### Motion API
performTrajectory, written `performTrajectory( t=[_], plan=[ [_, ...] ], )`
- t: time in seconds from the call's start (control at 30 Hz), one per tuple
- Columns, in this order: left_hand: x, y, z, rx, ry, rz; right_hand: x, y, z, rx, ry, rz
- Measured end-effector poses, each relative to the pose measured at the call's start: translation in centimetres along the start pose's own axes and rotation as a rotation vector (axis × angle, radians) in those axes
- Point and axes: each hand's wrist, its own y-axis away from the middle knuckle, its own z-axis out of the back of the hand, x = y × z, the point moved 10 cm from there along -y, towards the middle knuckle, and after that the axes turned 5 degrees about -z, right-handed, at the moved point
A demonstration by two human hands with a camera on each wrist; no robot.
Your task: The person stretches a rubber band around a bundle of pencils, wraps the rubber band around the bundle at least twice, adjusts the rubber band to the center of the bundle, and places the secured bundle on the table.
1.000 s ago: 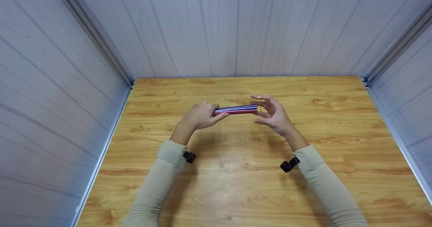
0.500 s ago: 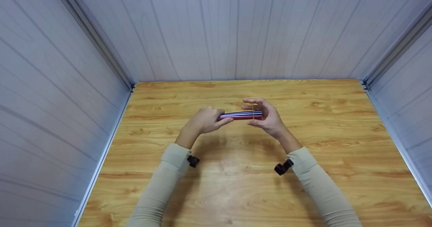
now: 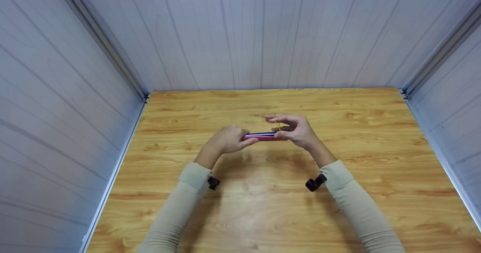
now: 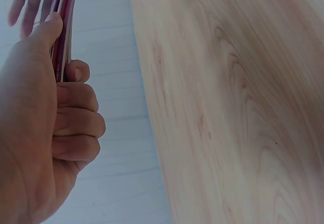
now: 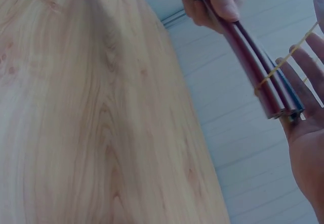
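Observation:
My left hand (image 3: 228, 139) grips one end of a bundle of dark red and blue pencils (image 3: 260, 137), held level over the table. In the left wrist view its fingers curl round the bundle with the thumb (image 4: 48, 30) along it. At the other end, my right hand (image 3: 298, 131) holds a thin yellow rubber band (image 5: 284, 60) stretched on its spread, bent fingers. The right thumb overlaps the pencils in the head view. The right wrist view has the band crossing the pencils a little short of their flat ends, which point toward the right palm.
A wood-grain table (image 3: 251, 208) lies beneath both hands. Pale panelled walls (image 3: 240, 35) stand behind it and on both sides. Small black cameras (image 3: 315, 182) sit at both sleeve cuffs.
The right hand has moved left, bringing the rubber band from beyond the pencils' end onto the bundle. Its thumb has come up to the pencils; both hands sit slightly lower in view.

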Motion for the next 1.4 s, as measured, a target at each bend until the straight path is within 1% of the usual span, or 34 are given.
performTrajectory(
  t=[0.13,0.23,0.4,0.47,0.57,0.7,0.77,0.83,0.93,1.0,1.07,1.13,1.2,1.3,1.4],
  plan=[
    [0.1,0.0,-0.3,0.011,0.005,0.000,1.3,-0.6,0.2,-0.002,0.037,0.028],
    [0.3,0.0,-0.4,0.012,0.007,0.015,2.1,-0.8,0.1,-0.005,0.080,0.053],
    [0.9,0.0,-0.4,0.002,-0.018,0.036,2.9,-0.3,-0.9,-0.004,0.133,0.106],
    [1.3,0.0,-0.2,-0.013,-0.031,0.050,3.3,0.1,-1.5,0.004,0.147,0.139],
    [2.0,0.1,0.4,-0.046,-0.042,0.078,3.9,0.8,-2.4,0.035,0.130,0.193],
    [2.8,0.3,1.1,-0.081,-0.019,0.112,4.7,1.7,-3.2,0.075,0.088,0.268],
    [2.8,0.3,1.4,-0.090,0.003,0.124,5.1,1.9,-3.3,0.071,0.117,0.319],
    [2.6,0.2,1.6,-0.108,0.025,0.137,5.5,2.1,-3.4,0.043,0.198,0.388],
    [2.3,0.0,1.8,-0.145,0.074,0.167,6.0,2.5,-3.6,-0.046,0.408,0.483],
    [2.1,-0.1,2.0,-0.185,0.119,0.189,6.0,2.7,-3.8,-0.100,0.536,0.518],
    [2.1,-0.2,2.1,-0.226,0.167,0.207,5.9,2.7,-3.9,-0.137,0.627,0.533],
    [2.2,-0.2,2.2,-0.266,0.219,0.227,5.8,2.8,-4.0,-0.165,0.669,0.532],
    [2.3,-0.2,2.1,-0.302,0.269,0.252,5.8,2.8,-3.8,-0.198,0.670,0.524],
    [2.7,0.0,2.0,-0.351,0.340,0.293,5.8,2.9,-3.3,-0.251,0.640,0.508],
    [2.8,0.2,1.9,-0.394,0.393,0.319,5.7,3.0,-3.0,-0.283,0.598,0.500]
  ],
)
